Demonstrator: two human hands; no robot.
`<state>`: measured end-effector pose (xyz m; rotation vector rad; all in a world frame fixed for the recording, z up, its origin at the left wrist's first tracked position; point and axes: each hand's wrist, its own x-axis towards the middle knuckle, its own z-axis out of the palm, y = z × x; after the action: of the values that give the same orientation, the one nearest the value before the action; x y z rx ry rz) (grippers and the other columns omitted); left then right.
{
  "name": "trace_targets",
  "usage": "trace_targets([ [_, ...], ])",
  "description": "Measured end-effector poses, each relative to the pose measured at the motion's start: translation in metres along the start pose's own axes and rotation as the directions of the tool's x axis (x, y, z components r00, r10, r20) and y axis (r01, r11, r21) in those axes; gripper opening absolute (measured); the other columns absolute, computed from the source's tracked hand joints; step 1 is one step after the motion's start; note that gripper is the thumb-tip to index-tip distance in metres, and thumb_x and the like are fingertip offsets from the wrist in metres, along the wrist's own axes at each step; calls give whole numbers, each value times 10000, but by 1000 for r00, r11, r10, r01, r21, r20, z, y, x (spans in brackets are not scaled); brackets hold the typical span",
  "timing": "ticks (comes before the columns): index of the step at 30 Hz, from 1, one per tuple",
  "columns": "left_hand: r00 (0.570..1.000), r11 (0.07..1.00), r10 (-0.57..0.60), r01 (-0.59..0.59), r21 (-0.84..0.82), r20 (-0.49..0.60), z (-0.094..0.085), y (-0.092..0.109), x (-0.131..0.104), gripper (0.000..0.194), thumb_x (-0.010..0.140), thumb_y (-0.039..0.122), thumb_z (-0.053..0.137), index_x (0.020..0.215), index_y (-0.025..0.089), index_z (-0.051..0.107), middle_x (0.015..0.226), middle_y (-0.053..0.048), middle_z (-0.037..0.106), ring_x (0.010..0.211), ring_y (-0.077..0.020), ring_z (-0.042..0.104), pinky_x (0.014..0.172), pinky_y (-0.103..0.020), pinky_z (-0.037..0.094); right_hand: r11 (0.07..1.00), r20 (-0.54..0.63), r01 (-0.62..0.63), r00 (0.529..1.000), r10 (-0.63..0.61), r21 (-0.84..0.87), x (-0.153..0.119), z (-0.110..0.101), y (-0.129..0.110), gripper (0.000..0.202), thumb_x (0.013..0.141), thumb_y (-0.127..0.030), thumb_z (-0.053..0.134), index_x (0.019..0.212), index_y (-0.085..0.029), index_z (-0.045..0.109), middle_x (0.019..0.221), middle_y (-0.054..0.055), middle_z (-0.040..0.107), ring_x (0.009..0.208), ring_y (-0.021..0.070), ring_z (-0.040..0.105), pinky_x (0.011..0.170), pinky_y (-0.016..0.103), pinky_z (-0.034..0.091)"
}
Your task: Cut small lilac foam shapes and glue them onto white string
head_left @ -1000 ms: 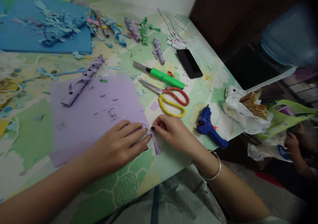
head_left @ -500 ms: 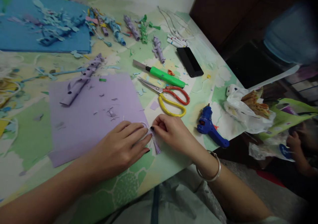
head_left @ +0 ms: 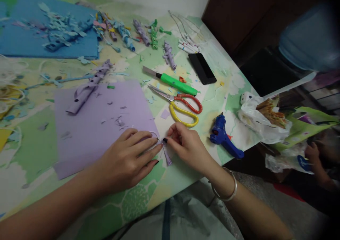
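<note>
My left hand (head_left: 132, 153) lies at the right edge of a purple foam sheet (head_left: 85, 137), its fingertips pressed down on the top of a small purple tassel (head_left: 168, 158). A thin white string (head_left: 153, 133) curves out beside those fingers. Just to the right, my right hand (head_left: 184, 144) is closed in a pinch, thumb and index finger near the tassel's top. What lies inside that pinch is too small to make out. The tassel's fringe spreads on the tablecloth below both hands. A rolled purple foam tube (head_left: 89, 85) with dark holes rests across the sheet's far left corner.
Beyond my right hand lie scissors (head_left: 183, 109) with red and yellow handles and a green-handled knife (head_left: 177, 84). A blue glue gun (head_left: 224, 135), a black phone (head_left: 202, 68) and a food bag (head_left: 265, 123) are to the right. Blue sheets (head_left: 16, 38) lie far left.
My right hand has shifted slightly right and down, its fingers a little farther from my left fingertips. My left hand stays in nearly the same place.
</note>
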<state>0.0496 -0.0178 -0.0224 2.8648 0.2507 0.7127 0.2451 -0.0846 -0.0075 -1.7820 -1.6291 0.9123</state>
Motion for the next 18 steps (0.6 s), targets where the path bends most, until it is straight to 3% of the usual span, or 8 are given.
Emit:
trace_targets([
  [4, 1000, 1000, -16, 16, -4, -1, 1, 1, -1, 254, 857, 169, 586, 1100, 123, 646, 1031, -118, 713, 990, -300, 603, 779, -457, 458, 997, 9, -19, 1000, 19, -69, -3, 2, -2, 129, 810, -148, 583, 854, -198, 473, 585, -71, 460, 536, 112, 438, 546, 234, 304],
  [12, 999, 998, -46, 44, 51, 26, 4, 11, -1, 263, 880, 228, 564, 1074, 70, 647, 1047, -155, 703, 1054, -332, 591, 829, -480, 435, 978, 6, 23, 1000, -22, -208, -2, 5, -5, 131, 801, -89, 525, 853, -200, 478, 678, -27, 545, 605, 130, 484, 573, 240, 305],
  [18, 998, 996, -58, 57, 74, 17, 4, 15, 0, 250, 882, 209, 556, 1062, 69, 657, 1044, -145, 710, 1053, -328, 594, 829, -472, 420, 997, -88, -68, 994, 72, 46, -7, 8, 4, 50, 827, -167, 525, 840, -208, 500, 624, -52, 491, 561, 120, 464, 544, 236, 312],
])
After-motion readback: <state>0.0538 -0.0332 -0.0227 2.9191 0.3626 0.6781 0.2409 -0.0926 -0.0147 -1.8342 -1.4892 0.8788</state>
